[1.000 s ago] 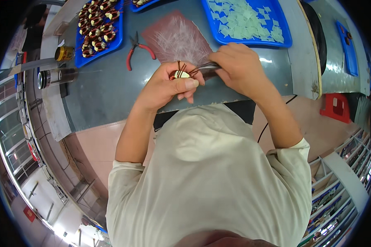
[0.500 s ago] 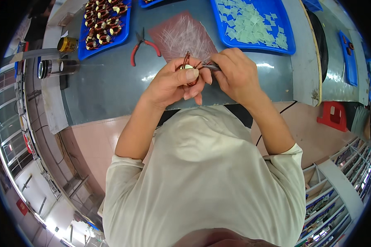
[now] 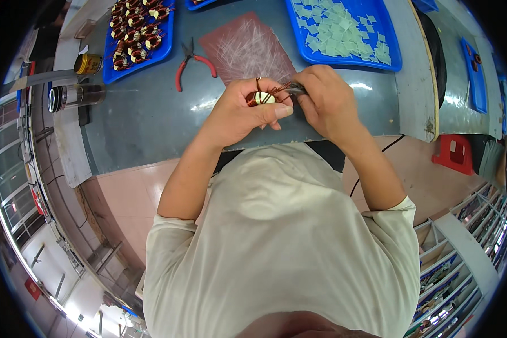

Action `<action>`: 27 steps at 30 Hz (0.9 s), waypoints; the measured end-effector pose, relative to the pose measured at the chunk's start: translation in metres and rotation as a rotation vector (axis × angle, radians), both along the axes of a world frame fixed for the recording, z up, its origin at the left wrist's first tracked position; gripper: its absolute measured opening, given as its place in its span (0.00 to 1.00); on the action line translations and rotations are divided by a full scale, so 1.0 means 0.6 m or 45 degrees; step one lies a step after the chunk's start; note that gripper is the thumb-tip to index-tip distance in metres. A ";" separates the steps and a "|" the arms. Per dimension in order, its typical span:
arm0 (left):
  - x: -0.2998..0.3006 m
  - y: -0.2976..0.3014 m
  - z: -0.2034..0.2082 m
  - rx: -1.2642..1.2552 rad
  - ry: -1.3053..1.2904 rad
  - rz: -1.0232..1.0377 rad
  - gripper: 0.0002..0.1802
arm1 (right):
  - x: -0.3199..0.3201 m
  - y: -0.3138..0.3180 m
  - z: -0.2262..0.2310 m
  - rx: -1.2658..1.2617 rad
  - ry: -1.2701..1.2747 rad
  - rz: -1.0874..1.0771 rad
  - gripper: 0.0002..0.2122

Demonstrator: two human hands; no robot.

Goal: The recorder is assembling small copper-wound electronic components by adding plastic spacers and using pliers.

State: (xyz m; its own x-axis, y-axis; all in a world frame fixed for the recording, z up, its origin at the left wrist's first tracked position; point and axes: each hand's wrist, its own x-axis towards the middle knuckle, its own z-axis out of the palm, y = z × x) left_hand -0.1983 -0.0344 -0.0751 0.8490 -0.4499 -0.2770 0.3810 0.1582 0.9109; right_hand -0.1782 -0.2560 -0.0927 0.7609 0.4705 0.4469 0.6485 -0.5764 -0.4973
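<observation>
A: On my remote feed, how are the two hands posed?

B: I see both forearms slant inward from pale short sleeves (image 3: 172,225) and converge over the near part of the grey table (image 3: 152,129). The left hand (image 3: 236,117) is turned on its side, its thumb extended rightward and its fingers curled. The right hand (image 3: 330,103) presents its back, knuckles raised, fingers folded toward the palm.

A: And the state of each grip?

B: Left: thumb and fingers are closed upon a wound coil (image 3: 265,98) — brown windings with a cream-coloured patch. Right: the fingers are clamped round a dark metal tool (image 3: 296,89), mostly covered, so I cannot tell its kind. Its tip lies at the coil's wire ends (image 3: 277,89); whether it pinches any, I cannot tell.

A: Where is the coil situated?

B: Within the left hand, just left of the right hand, and nearer the wearer than the reddish mat (image 3: 247,48).

A: The surroundings?

B: Red-handled pliers (image 3: 192,55) lie spread beside the mat's left edge. Farther left, a blue coil tray (image 3: 167,45) holds similar pieces; right of the mat, a blue square-filled tray (image 3: 380,22) bears pale green squares (image 3: 338,34).
</observation>
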 end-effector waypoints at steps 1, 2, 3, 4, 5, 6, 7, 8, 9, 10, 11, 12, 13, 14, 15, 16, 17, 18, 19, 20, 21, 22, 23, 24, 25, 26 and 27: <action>-0.001 -0.002 0.001 0.039 -0.006 0.005 0.13 | -0.003 0.002 0.000 -0.002 0.001 -0.001 0.16; -0.002 -0.004 0.001 0.077 -0.012 0.009 0.13 | -0.005 0.003 0.000 -0.008 0.037 0.000 0.16; -0.002 -0.006 -0.001 0.077 -0.011 0.009 0.13 | -0.006 0.005 -0.001 -0.012 0.072 0.002 0.15; -0.002 -0.008 -0.003 0.052 -0.067 0.036 0.13 | -0.006 0.004 -0.001 -0.013 0.074 0.002 0.15; -0.002 -0.010 -0.005 0.027 -0.123 0.064 0.12 | -0.006 0.004 -0.002 -0.011 0.051 0.001 0.15; -0.002 -0.010 -0.004 0.025 -0.119 0.062 0.12 | -0.007 0.003 -0.003 -0.011 0.029 -0.001 0.14; 0.000 -0.009 -0.002 0.055 -0.106 0.036 0.12 | -0.008 0.002 -0.005 -0.014 0.033 -0.002 0.14; 0.000 -0.008 -0.002 0.086 -0.094 0.010 0.11 | -0.011 0.002 -0.007 -0.007 0.046 -0.005 0.14; 0.000 -0.007 -0.003 0.084 -0.091 0.011 0.11 | -0.012 0.002 -0.009 0.001 0.058 -0.006 0.13; -0.001 -0.007 -0.005 0.096 -0.050 0.024 0.11 | -0.011 0.002 -0.008 -0.001 0.061 -0.005 0.13; -0.002 -0.008 -0.006 0.107 -0.010 0.038 0.10 | -0.010 0.004 -0.006 0.000 0.064 -0.004 0.13; -0.001 -0.007 -0.004 0.107 -0.010 0.040 0.10 | -0.008 0.007 -0.004 0.002 0.067 -0.003 0.12; -0.001 -0.008 -0.001 0.117 -0.005 0.039 0.10 | -0.008 0.007 -0.005 0.002 0.066 -0.001 0.12; 0.000 -0.009 0.001 0.127 -0.001 0.038 0.10 | -0.008 0.006 -0.007 -0.035 0.072 -0.010 0.11; 0.000 -0.010 0.003 0.128 -0.006 0.047 0.10 | -0.007 0.006 -0.007 -0.072 0.077 -0.015 0.11; 0.000 -0.012 0.006 0.180 -0.023 0.047 0.10 | -0.007 0.006 -0.007 -0.072 0.070 -0.006 0.11; 0.000 -0.012 0.008 0.231 -0.042 0.048 0.11 | -0.009 0.007 -0.007 -0.064 0.116 -0.008 0.10; 0.001 -0.011 0.007 0.230 -0.052 0.061 0.11 | -0.009 0.007 -0.007 -0.057 0.159 -0.008 0.09; 0.002 -0.010 0.004 0.271 -0.112 0.020 0.11 | -0.009 0.007 -0.006 -0.059 0.146 0.002 0.09; 0.003 -0.010 0.004 0.312 -0.173 -0.021 0.12 | -0.009 0.007 -0.006 -0.048 0.156 -0.031 0.08; 0.005 -0.012 0.013 0.369 -0.189 -0.025 0.14 | -0.011 0.007 -0.004 -0.038 0.165 -0.067 0.08; 0.004 -0.015 0.013 0.364 -0.201 -0.018 0.14 | -0.014 0.008 -0.003 -0.044 0.151 -0.063 0.08; 0.001 -0.019 0.007 0.373 -0.280 0.090 0.14 | -0.019 0.010 -0.002 -0.048 0.187 -0.112 0.07; 0.003 -0.022 0.001 0.378 -0.364 0.196 0.14 | -0.019 0.010 -0.003 -0.052 0.217 -0.166 0.07; 0.001 -0.024 0.001 0.276 -0.302 0.232 0.13 | -0.020 0.012 -0.009 -0.039 0.218 -0.187 0.07; 0.009 -0.024 -0.004 0.267 -0.320 0.233 0.13 | -0.012 0.016 -0.009 -0.045 0.199 -0.190 0.07; 0.005 -0.021 -0.009 0.255 -0.248 0.260 0.13 | -0.017 0.022 -0.008 -0.001 0.241 -0.207 0.06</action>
